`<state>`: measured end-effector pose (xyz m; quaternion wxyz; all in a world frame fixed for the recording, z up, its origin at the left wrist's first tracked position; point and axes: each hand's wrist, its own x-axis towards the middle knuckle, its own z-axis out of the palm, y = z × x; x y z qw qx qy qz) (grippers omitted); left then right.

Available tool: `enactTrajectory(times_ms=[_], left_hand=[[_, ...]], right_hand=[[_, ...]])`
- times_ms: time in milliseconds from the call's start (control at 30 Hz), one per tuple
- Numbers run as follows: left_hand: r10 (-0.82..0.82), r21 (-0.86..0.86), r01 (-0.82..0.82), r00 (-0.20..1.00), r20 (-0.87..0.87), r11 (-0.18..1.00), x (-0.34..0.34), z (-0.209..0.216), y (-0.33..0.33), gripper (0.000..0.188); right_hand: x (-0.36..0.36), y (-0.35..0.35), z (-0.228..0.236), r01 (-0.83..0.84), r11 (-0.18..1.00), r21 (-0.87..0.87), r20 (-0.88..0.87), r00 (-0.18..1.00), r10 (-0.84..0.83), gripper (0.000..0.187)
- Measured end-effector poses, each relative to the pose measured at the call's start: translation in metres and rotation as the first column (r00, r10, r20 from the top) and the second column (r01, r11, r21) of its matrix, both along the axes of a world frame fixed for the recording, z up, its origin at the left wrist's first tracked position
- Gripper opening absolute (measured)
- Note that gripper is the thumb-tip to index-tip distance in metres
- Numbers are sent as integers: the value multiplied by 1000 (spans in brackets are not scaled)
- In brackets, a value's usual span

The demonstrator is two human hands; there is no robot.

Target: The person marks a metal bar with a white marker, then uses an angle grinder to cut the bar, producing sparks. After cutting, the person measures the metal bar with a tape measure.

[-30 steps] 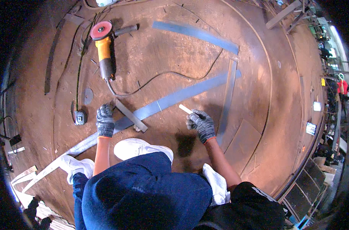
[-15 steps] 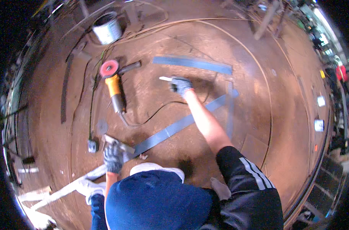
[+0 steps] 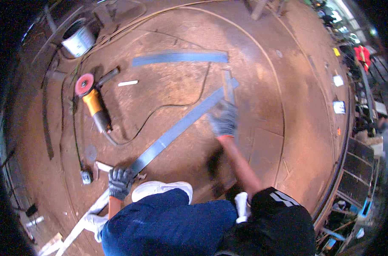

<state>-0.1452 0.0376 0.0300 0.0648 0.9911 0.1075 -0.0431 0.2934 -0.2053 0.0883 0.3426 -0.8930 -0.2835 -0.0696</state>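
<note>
My left hand [image 3: 119,181], in a dark work glove, presses down with fingers curled on the near end of the long flat steel strip [image 3: 177,130], which lies diagonally across the rusty steel floor plate [image 3: 287,141]; just beside that hand a small metal square [image 3: 103,167] lies on the floor. My right hand [image 3: 223,119], also gloved, hovers over the far part of the same strip near its crossing with a shorter upright strip [image 3: 228,85]; it is motion-blurred, so I cannot tell whether it is open or closed, or whether it touches the metal. A white chalk stick [image 3: 128,83] lies on the floor well apart from both hands, near the angle grinder [image 3: 93,102] (yellow body, red disc), whose black cable [image 3: 168,106] loops toward the strip. A second flat steel strip [image 3: 180,57] lies beyond. A white bucket [image 3: 78,39] stands at the far left. My white shoe [image 3: 162,189] sits just beside the left hand.
</note>
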Motion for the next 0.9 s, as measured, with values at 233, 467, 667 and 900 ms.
enactTrajectory(times_ms=[233,467,667,900], left_hand=[[-95,-9,95,995,-25,995,5,-5,19,39],[297,199,-260,935,-191,945,-4,18,55,41],[536,238,-599,796,279,765,11,-39,22,47],[516,-202,-501,857,23,842,69,-17,-35,64]], right_hand=[[11,-83,-65,328,853,-405,-296,836,-462,31],[34,-86,-23,328,769,-548,-338,755,-562,41],[67,-80,-57,241,792,-560,-411,749,-519,52],[52,-70,-64,540,751,-380,-269,713,-648,42]])
